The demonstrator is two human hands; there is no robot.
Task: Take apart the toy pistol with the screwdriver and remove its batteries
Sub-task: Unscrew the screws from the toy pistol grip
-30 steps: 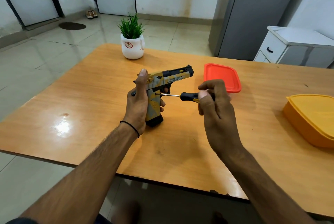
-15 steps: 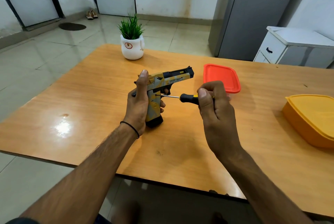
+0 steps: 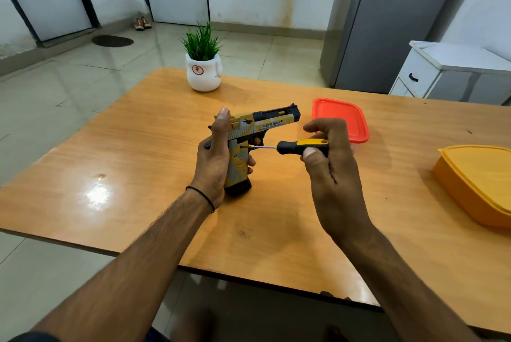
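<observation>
A yellow, grey and black toy pistol stands upright over the wooden table, its butt on the tabletop and its barrel pointing right. My left hand grips its handle from the left, thumb up along the rear of the slide. My right hand holds a black and yellow screwdriver level, thumb and fingers pinching the handle. The thin metal tip touches the upper part of the grip, just behind the trigger.
A red lid lies behind my right hand. An orange lidded box sits at the table's right edge. A white pot with a green plant stands at the far side. A white cabinet and grey fridge stand beyond.
My right hand's fingers have shifted on the screwdriver handle, showing more of its yellow part. The pistol and left hand stay in place.
</observation>
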